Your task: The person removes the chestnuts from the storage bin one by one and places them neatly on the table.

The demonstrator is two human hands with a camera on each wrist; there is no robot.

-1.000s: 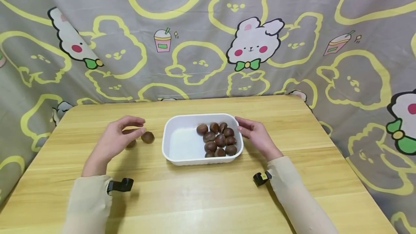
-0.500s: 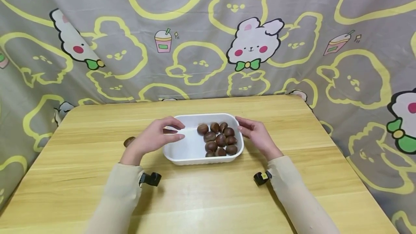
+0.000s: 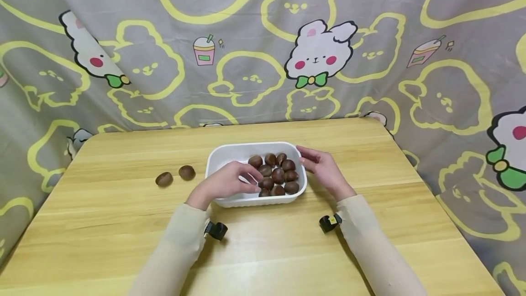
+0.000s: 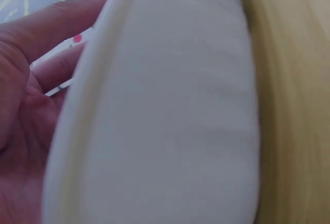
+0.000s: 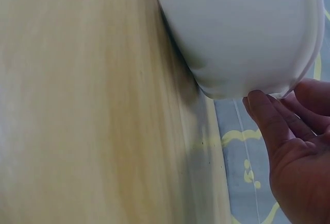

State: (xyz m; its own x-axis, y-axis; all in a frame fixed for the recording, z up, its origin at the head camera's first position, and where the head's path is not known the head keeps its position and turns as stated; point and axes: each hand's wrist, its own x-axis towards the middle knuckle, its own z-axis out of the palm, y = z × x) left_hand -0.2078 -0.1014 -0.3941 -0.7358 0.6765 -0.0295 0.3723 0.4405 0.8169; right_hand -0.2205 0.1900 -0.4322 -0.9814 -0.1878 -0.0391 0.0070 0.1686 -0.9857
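Observation:
A white plastic tray [image 3: 252, 201] stands on the wooden table with several brown chestnuts [image 3: 278, 176] grouped in its right half. My left hand [image 3: 230, 180] reaches over the front left of the tray, its bent fingers spread apart beside the nearest chestnuts. In the left wrist view, the tray wall [image 4: 170, 105] hides part of that hand [image 4: 31, 100], so any contact with a chestnut is unclear. My right hand [image 3: 326, 175] holds the tray's right end; the right wrist view has its thumb and fingers at the rim, fingertips against the outer wall.
Two loose chestnuts, one farther left [image 3: 164, 179] and one nearer the tray [image 3: 186, 172], lie on the table [image 3: 267, 245] left of the tray. A patterned curtain [image 3: 246, 40] hangs behind and along the sides. Each wrist wears a small black camera.
My left hand has moved right, from above the loose chestnuts into the tray beside the grouped ones. Both loose chestnuts are where they were. The right hand and tray have stayed put.

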